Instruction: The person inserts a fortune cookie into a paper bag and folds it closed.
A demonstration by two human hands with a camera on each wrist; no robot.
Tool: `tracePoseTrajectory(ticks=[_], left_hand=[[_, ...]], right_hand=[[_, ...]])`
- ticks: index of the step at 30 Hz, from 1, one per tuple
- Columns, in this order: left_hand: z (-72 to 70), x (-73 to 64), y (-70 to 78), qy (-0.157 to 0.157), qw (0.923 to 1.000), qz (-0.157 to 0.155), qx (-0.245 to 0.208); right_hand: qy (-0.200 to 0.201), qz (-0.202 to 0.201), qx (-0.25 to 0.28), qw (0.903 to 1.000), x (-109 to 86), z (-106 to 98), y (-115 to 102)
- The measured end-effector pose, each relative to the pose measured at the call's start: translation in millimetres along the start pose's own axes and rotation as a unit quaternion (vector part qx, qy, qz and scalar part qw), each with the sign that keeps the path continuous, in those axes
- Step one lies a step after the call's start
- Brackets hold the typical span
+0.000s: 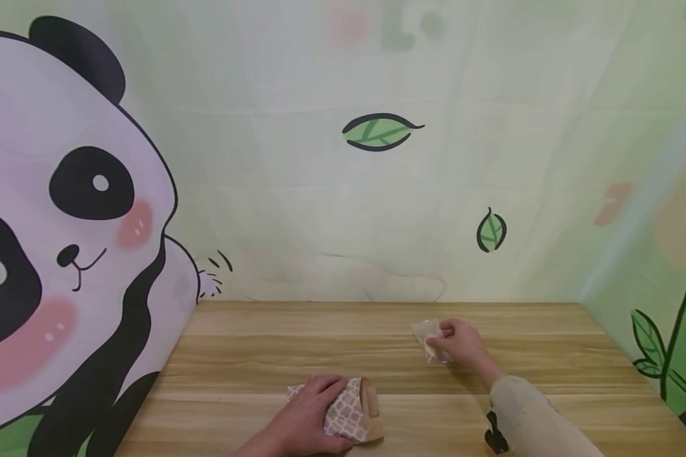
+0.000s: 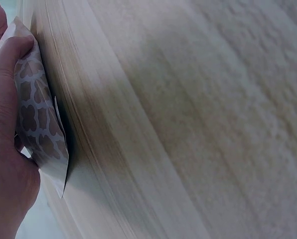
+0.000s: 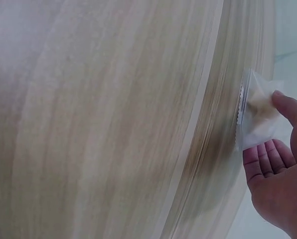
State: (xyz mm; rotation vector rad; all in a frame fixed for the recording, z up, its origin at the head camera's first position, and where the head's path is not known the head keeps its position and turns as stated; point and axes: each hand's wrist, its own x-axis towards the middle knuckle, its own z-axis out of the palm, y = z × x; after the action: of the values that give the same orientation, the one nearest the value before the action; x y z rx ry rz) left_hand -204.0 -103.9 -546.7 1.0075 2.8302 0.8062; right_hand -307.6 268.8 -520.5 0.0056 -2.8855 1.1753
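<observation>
Near the front edge of the bench, toward its right corner, lies a small black object (image 1: 496, 438); a beige sleeve (image 1: 537, 412) partly covers it, so its shape cannot be told.

The bench (image 1: 251, 343) has a light brown wood-grain top with lengthwise boards. Along its back edge hangs a pale green printed backdrop (image 1: 274, 127), slightly creased, with a large black-and-white cartoon panda (image 1: 91, 254) at the left, two green leaves outlined in black (image 1: 380, 133) toward the middle and right, and a leafy stem (image 1: 652, 343) past the right edge.

The left hand (image 1: 305, 416) is partly closed, thumb and fingers gripping a flat brown paper packet with white lattice print (image 1: 345, 412) near the front edge, about midway along; its plain brown end points right. The right hand (image 1: 463, 343) pinches a small clear plastic sachet with pale beige contents (image 1: 431, 329) between thumb and fingers, near the back edge, right of centre. Whether the sachet touches the bench, I cannot tell.
</observation>
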Motion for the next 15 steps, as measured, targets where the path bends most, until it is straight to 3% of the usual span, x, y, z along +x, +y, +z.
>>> tracePoseTrajectory(ticks=[8, 15], left_hand=[[-2.2, -0.2, 2.2, -0.006, 0.9999, -0.005, -0.009], [-2.5, 0.4, 1.3, -0.011, 0.9999, -0.011, -0.004]], right_hand=[[0.005, -0.002, 0.035, 0.9994, -11.4, -1, -12], [-0.002, -0.016, 0.104, 0.9945, -31.0, 3, -30]])
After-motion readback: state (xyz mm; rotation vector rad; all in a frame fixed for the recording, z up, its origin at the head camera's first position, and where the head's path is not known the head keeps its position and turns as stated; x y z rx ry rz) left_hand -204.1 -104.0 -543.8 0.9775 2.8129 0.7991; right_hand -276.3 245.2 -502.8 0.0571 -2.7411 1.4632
